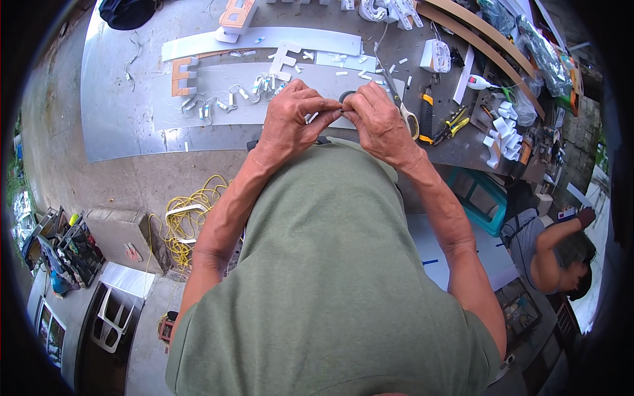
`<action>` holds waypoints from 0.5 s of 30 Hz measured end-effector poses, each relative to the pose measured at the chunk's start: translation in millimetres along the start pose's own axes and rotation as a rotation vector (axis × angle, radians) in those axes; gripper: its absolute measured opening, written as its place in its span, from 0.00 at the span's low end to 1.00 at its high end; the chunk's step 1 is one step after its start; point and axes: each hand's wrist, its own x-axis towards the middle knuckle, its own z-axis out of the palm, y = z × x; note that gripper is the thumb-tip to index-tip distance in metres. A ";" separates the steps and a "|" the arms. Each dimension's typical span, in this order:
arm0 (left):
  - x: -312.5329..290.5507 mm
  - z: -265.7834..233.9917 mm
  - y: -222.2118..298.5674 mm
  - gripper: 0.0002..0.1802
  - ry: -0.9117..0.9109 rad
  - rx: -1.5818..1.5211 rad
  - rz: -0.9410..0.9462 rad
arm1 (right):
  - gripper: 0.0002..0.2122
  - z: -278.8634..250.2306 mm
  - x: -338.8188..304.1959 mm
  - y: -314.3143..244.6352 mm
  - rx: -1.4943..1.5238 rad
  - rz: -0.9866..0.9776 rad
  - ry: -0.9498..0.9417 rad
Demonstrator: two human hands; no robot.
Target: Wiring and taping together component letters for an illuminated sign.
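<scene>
My left hand [294, 120] and my right hand [380, 124] meet fingertip to fingertip over the near edge of the workbench. Both are closed in a pinch; a tiny dark bit shows between them, too small to name. Just behind my right fingers a dark round roll [346, 96] is partly hidden. Left of my hands a string of small white light modules [231, 100] on thin wire lies across a pale sheet [228, 117]. A white E-shaped piece [284, 61] rests behind my left hand, and a brown and white E-shaped piece [183, 76] lies farther left.
Scissors [411, 122], a black and orange cutter [426, 115] and yellow-handled pliers [456, 122] lie right of my hands. White scraps dot the metal bench [119, 99]. A teal stool [485, 201] stands below right, near another person [548, 251]. Yellow cord [191, 218] coils on the floor.
</scene>
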 end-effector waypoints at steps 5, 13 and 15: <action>0.5 0.2 -2.9 0.10 -0.037 -0.031 -0.010 | 0.06 -0.8 -0.1 1.0 0.011 -0.009 0.011; 3.9 -12.3 -7.2 0.10 -0.125 -0.298 -0.288 | 0.10 -4.5 2.7 -0.3 0.287 0.109 0.081; 3.0 -12.9 -10.7 0.11 -0.129 -0.384 -0.351 | 0.14 -3.2 1.1 0.2 0.443 0.258 0.035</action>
